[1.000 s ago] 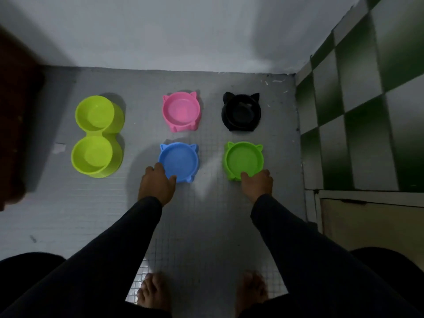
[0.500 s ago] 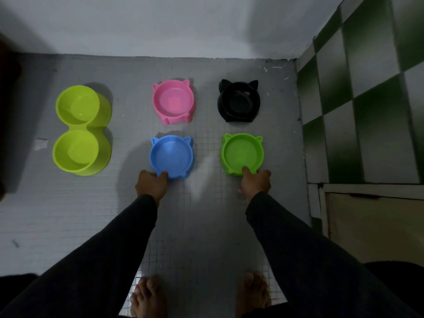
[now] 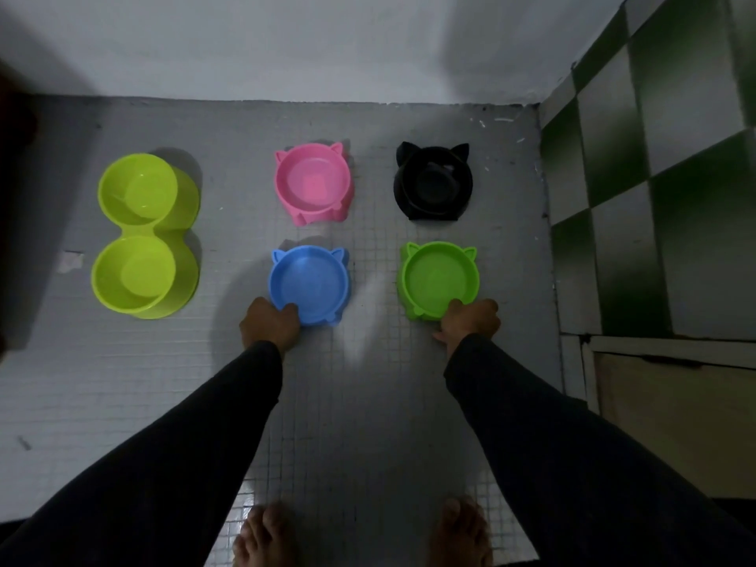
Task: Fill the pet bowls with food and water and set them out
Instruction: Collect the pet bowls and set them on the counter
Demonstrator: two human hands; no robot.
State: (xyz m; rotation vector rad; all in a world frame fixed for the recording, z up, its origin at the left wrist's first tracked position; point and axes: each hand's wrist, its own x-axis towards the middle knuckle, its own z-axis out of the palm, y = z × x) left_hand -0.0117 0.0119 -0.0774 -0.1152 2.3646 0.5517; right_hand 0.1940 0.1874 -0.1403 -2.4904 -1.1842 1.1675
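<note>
Several cat-eared pet bowls sit on the grey tiled floor. My left hand (image 3: 269,326) grips the near rim of the blue bowl (image 3: 309,282), thumb over the edge. My right hand (image 3: 470,322) holds the near rim of the green bowl (image 3: 438,278). Behind them stand a pink bowl (image 3: 313,182) and a black bowl (image 3: 433,182). A lime double bowl (image 3: 141,235) lies to the left. All bowls look empty.
A white wall runs along the back. A green-and-white checkered tiled wall (image 3: 654,178) closes the right side, with a low beige panel (image 3: 671,419) beneath. My bare feet (image 3: 266,538) stand at the bottom edge. A dark object fills the far left edge.
Both hands have kept their hold on the blue and green bowls, sliding slightly from the sides to the near rims. The camera view has shifted a little.
</note>
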